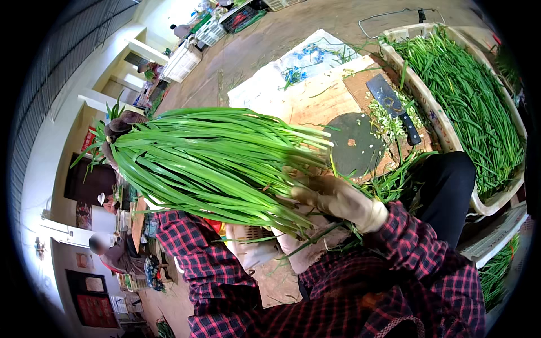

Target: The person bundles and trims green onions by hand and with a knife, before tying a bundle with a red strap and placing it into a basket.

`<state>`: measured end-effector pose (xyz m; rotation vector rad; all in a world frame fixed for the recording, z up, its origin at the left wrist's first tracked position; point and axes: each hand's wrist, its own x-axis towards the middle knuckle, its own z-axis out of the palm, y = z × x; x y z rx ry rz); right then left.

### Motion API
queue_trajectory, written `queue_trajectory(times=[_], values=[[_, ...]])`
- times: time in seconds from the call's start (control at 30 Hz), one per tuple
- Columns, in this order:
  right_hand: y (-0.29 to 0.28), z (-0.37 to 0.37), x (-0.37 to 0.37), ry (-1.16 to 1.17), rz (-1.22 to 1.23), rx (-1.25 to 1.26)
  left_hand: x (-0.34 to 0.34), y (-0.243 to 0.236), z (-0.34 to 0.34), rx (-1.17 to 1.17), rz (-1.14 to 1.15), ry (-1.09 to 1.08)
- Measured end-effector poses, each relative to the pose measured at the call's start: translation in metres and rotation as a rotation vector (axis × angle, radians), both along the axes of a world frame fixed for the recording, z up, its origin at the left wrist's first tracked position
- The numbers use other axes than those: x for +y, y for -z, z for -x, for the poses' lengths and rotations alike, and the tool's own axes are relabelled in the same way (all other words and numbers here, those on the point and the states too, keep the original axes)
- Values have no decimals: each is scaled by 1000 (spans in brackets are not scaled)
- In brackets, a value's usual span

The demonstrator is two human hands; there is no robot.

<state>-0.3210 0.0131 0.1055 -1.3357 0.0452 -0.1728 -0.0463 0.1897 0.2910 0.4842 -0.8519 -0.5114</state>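
My left hand (119, 127), in a dark brown glove, grips the leafy end of a large bunch of long green leaves (197, 152) held sideways, pale stalk ends to the right. My right hand (332, 200), in a cream glove, is at the lower stalk ends, its fingers smeared by motion and partly behind them; whether they grip is unclear. Beyond the bunch lie a wooden board (304, 104), a dark round pad (355, 155), a cleaver (389, 101) with a black handle, and chopped pale bits (378, 119).
A long pale tub (479, 205) heaped with green leaves stands at my right, beside my knee (445, 180). A white sheet (253, 84) with blue ties lies behind the board. A seated person (118, 253) works at the left. Stacked crates (183, 62) stand farther back.
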Motion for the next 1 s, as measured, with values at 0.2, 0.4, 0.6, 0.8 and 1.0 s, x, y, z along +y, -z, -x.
queue_trajectory(times=[0.2, 0.4, 0.6, 0.8, 1.0], values=[[11, -25, 18, -59, -681, -190, -5, 0, 5, -14, -27, -1], [25, -27, 14, 365, 118, -378, -8, 0, 4, -25, -49, -7], [24, -25, -6, 41, -623, -82, -31, 7, 7, -21, -54, 10], [13, -16, 20, 104, 186, -125, -7, 3, 18, -61, -111, -144], [31, -2, 15, 199, 230, -284, -19, 7, 27, 72, -83, -102]])
